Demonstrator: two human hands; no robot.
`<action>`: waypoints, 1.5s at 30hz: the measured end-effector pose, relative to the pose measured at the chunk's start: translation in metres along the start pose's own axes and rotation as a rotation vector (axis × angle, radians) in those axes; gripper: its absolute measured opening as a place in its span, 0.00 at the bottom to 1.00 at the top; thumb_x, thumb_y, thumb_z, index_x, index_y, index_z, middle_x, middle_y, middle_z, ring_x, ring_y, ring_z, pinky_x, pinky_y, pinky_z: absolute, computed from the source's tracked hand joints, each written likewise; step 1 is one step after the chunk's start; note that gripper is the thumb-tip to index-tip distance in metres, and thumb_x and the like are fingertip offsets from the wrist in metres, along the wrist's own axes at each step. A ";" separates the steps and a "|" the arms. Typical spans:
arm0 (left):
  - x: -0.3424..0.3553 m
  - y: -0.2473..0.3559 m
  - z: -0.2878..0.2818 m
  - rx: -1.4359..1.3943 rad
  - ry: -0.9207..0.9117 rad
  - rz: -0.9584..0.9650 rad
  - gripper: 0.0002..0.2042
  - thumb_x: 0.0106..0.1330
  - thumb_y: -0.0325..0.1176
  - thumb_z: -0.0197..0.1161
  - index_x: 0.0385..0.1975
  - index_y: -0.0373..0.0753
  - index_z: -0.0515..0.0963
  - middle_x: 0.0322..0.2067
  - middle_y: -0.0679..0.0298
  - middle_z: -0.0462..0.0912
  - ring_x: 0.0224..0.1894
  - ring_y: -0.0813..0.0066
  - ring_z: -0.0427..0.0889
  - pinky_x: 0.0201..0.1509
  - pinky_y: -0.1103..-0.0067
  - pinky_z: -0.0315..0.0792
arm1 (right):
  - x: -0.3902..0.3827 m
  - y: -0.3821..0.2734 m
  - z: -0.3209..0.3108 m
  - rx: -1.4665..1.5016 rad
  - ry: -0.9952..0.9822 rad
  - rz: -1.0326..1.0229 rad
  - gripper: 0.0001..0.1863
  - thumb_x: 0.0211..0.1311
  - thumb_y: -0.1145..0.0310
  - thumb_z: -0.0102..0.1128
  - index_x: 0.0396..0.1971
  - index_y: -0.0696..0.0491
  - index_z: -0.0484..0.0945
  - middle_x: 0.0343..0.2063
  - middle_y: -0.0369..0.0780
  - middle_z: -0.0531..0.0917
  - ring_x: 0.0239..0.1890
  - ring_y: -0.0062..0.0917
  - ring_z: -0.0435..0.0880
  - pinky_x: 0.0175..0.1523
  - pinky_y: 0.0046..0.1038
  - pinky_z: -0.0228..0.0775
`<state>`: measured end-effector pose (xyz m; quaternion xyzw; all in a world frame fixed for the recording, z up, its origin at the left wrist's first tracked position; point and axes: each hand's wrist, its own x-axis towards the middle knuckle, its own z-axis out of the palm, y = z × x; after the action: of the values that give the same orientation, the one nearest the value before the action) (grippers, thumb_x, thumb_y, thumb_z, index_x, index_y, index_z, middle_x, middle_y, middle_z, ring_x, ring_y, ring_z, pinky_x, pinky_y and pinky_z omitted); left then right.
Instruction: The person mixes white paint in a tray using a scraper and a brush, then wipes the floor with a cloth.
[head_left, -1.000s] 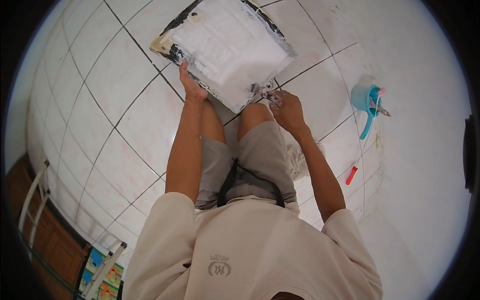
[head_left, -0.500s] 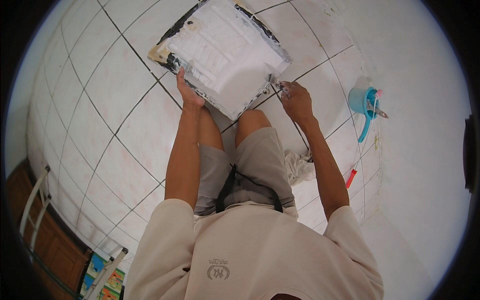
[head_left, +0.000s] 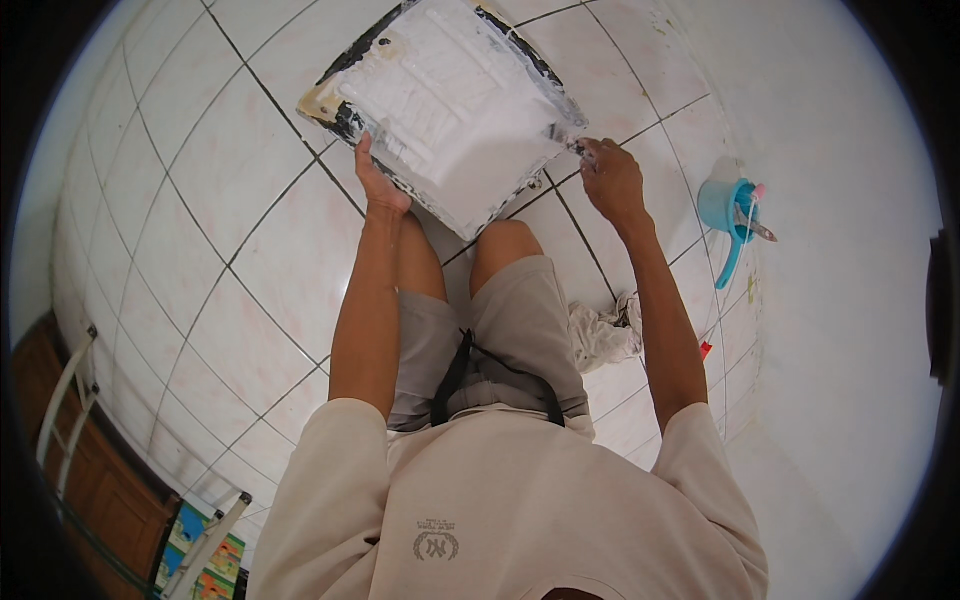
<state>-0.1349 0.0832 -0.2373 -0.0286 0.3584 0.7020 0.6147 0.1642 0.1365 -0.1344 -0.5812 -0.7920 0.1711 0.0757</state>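
Note:
In front of my knees a squarish panel or tray (head_left: pixel 450 110) is coated in white paste, with black and tan patches along its rim. My left hand (head_left: pixel 380 185) grips its near left edge, the thumb up along the side. A small putty knife (head_left: pixel 562 133) is held in my right hand (head_left: pixel 612 180), fingers closed round its handle. Its blade meets the panel's right corner. White smears mark the fingers around the handle.
To the right a turquoise dipper (head_left: pixel 717 205) holds a brush (head_left: pixel 757 228). A crumpled cloth (head_left: pixel 603 335) and a red object (head_left: pixel 706 350), partly hidden by my forearm, lie on the tiled floor. A ladder (head_left: pixel 70 420) and brown door (head_left: pixel 110 490) are lower left.
My right hand and the putty knife have moved right and slightly away from me, up along the panel's edge to its corner. My left hand keeps its place.

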 end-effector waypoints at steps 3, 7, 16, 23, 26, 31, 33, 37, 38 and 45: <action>0.001 0.000 -0.001 0.000 -0.002 0.000 0.34 0.61 0.54 0.50 0.64 0.41 0.59 0.61 0.58 0.66 0.62 0.56 0.65 0.66 0.62 0.57 | 0.003 0.002 0.006 -0.042 -0.036 0.005 0.16 0.52 0.71 0.56 0.44 0.55 0.78 0.35 0.46 0.79 0.37 0.43 0.79 0.43 0.38 0.72; 0.001 0.002 -0.004 -0.024 -0.035 -0.005 0.34 0.61 0.54 0.50 0.64 0.40 0.59 0.61 0.58 0.66 0.62 0.55 0.65 0.66 0.62 0.57 | 0.004 -0.006 -0.003 0.072 -0.105 -0.054 0.16 0.52 0.71 0.56 0.44 0.55 0.78 0.35 0.46 0.79 0.37 0.42 0.79 0.43 0.38 0.72; 0.002 0.001 -0.005 -0.013 -0.021 0.004 0.34 0.61 0.54 0.51 0.64 0.40 0.60 0.61 0.58 0.67 0.62 0.55 0.65 0.66 0.62 0.57 | 0.007 0.005 -0.001 0.021 -0.078 -0.048 0.16 0.53 0.71 0.53 0.44 0.54 0.78 0.35 0.45 0.78 0.38 0.42 0.79 0.43 0.39 0.72; 0.001 0.000 -0.002 -0.011 0.029 -0.011 0.34 0.60 0.54 0.52 0.63 0.41 0.60 0.60 0.59 0.67 0.61 0.56 0.66 0.66 0.62 0.58 | 0.003 0.009 0.003 0.006 -0.099 -0.001 0.16 0.53 0.70 0.54 0.43 0.54 0.79 0.35 0.45 0.79 0.38 0.42 0.79 0.43 0.39 0.72; -0.001 0.001 -0.003 0.005 0.006 0.008 0.34 0.59 0.55 0.53 0.63 0.41 0.61 0.60 0.59 0.68 0.61 0.56 0.67 0.66 0.63 0.58 | 0.004 0.010 0.000 0.081 -0.040 -0.048 0.16 0.53 0.71 0.54 0.43 0.54 0.78 0.35 0.45 0.79 0.38 0.42 0.79 0.43 0.39 0.72; 0.002 0.000 -0.004 -0.010 0.001 -0.004 0.34 0.59 0.54 0.53 0.63 0.41 0.61 0.59 0.58 0.68 0.61 0.56 0.67 0.66 0.62 0.59 | -0.003 0.004 0.009 0.029 -0.049 0.022 0.16 0.53 0.71 0.54 0.44 0.54 0.78 0.35 0.45 0.79 0.38 0.42 0.79 0.44 0.39 0.72; 0.002 0.000 -0.004 -0.020 0.017 0.001 0.32 0.59 0.53 0.54 0.61 0.41 0.63 0.57 0.59 0.70 0.59 0.57 0.69 0.64 0.63 0.61 | -0.007 -0.006 0.008 0.029 -0.109 0.001 0.16 0.53 0.71 0.54 0.44 0.53 0.78 0.35 0.45 0.79 0.38 0.42 0.79 0.44 0.39 0.72; 0.006 -0.001 -0.008 -0.028 0.052 0.023 0.31 0.58 0.52 0.55 0.59 0.41 0.66 0.55 0.60 0.73 0.56 0.58 0.71 0.62 0.63 0.63 | -0.012 -0.012 0.012 0.061 0.026 0.016 0.16 0.51 0.73 0.57 0.43 0.56 0.78 0.33 0.47 0.80 0.35 0.41 0.79 0.41 0.36 0.72; 0.007 -0.001 -0.009 -0.026 0.052 0.024 0.31 0.58 0.52 0.55 0.59 0.41 0.66 0.55 0.60 0.73 0.56 0.58 0.71 0.62 0.63 0.63 | -0.014 -0.016 0.016 0.046 -0.006 0.014 0.17 0.52 0.72 0.56 0.44 0.56 0.78 0.35 0.47 0.79 0.37 0.42 0.79 0.43 0.38 0.72; 0.003 0.001 -0.007 -0.019 0.009 -0.007 0.33 0.60 0.53 0.53 0.62 0.42 0.61 0.59 0.59 0.68 0.60 0.56 0.67 0.65 0.62 0.59 | -0.027 -0.032 0.019 0.107 -0.035 0.056 0.18 0.53 0.71 0.55 0.45 0.57 0.77 0.37 0.46 0.78 0.39 0.43 0.79 0.45 0.41 0.71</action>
<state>-0.1391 0.0819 -0.2431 -0.0391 0.3545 0.7030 0.6153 0.1385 0.0991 -0.1382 -0.5952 -0.7662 0.2255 0.0881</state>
